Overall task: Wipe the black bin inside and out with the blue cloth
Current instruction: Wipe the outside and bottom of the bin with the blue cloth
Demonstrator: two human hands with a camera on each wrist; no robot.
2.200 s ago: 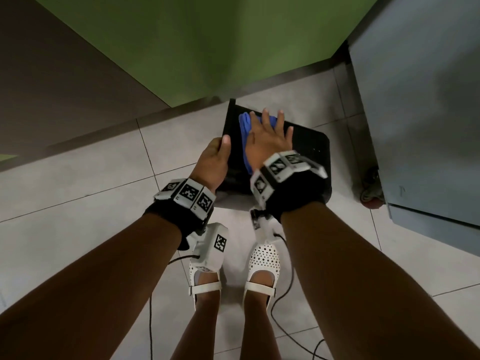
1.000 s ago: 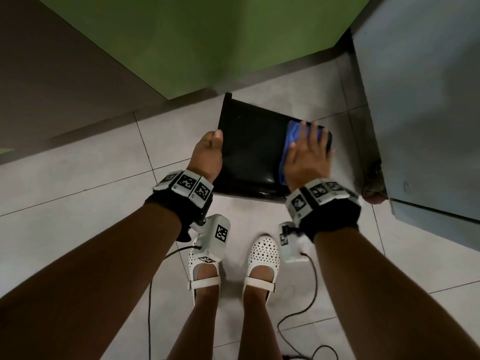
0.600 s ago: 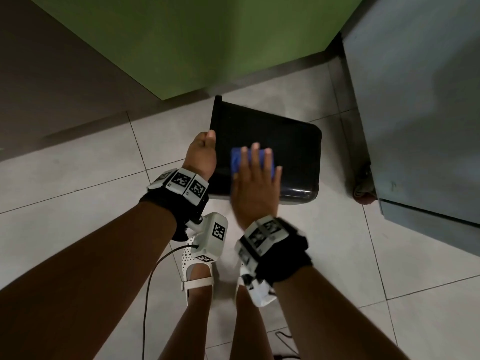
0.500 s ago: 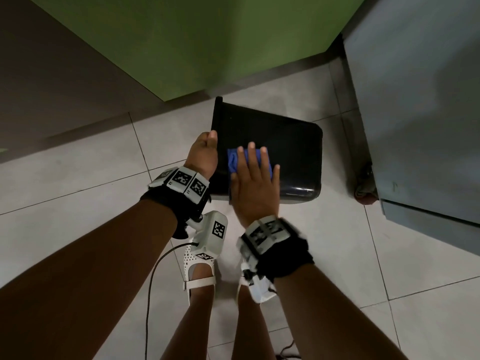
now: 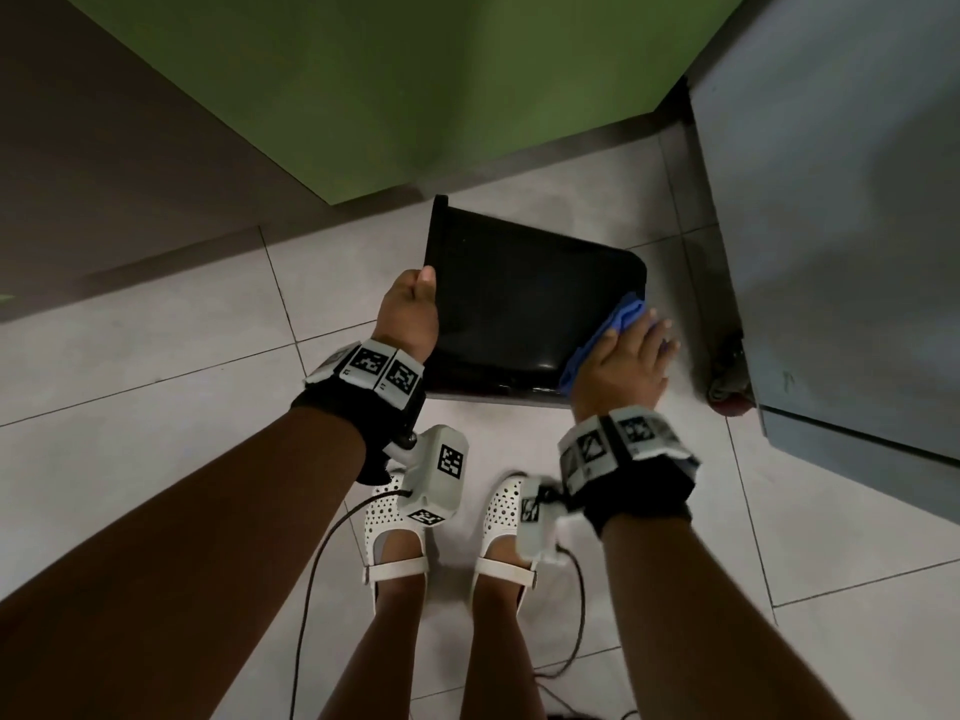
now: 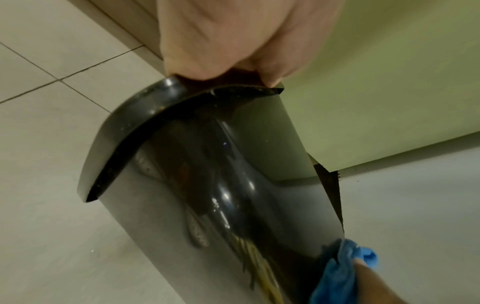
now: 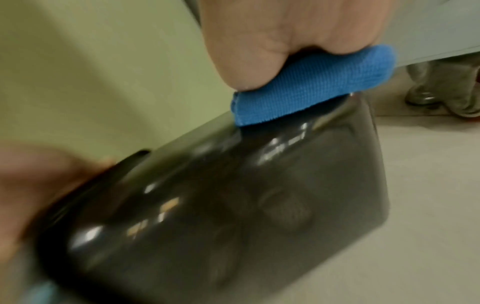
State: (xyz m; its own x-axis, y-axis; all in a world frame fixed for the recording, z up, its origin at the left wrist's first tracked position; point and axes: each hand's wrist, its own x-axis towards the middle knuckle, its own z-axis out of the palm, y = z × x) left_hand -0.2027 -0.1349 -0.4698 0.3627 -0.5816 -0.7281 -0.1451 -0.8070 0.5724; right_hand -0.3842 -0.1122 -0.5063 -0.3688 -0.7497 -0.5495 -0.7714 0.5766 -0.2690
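The black bin (image 5: 519,304) is tipped on its side above the tiled floor, rim to the left, base to the right. My left hand (image 5: 410,314) grips the rim (image 6: 161,98) from the near side, thumb on top. At the base's right corner my right hand (image 5: 628,356) holds the bunched blue cloth (image 5: 618,319) against the bin's outer wall (image 7: 233,205). In the right wrist view the thumb and fingers curl over the blue cloth (image 7: 311,86). The left wrist view shows the blue cloth (image 6: 340,273) at the bin's far end. The bin's inside is hidden.
A grey cabinet (image 5: 831,200) on a castor (image 5: 727,392) stands close to the right of the bin. A green wall (image 5: 415,70) and dark skirting rise just behind. My feet in white shoes (image 5: 389,522) and trailing cables (image 5: 311,563) are below.
My right hand with the cloth has swept from the bin's near middle to its right corner at the base. The left hand keeps its grip on the rim.
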